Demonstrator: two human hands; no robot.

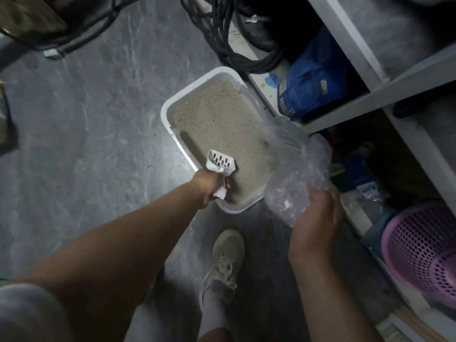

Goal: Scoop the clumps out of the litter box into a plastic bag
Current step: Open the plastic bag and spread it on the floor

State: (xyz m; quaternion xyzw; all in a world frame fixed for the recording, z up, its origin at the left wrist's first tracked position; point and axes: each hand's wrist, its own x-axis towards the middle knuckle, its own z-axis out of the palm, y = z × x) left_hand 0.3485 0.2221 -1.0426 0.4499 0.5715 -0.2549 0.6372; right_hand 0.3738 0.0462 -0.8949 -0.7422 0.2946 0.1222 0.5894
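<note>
Two hands — left [209,185] gripping one scoop [220,162], right [314,218] clutching one plastic bag [296,169] — over one litter box [167,112].

A: Left hand [208,187]?
B: Arm stretched far forward, fingers curled round the scoop [220,164] handle, back of hand up.
A: Right hand [317,219]?
B: Closer in, forearm angled up from lower right, fingers bent, pinching the bag [296,166] edge. Both forearms bare.
</note>
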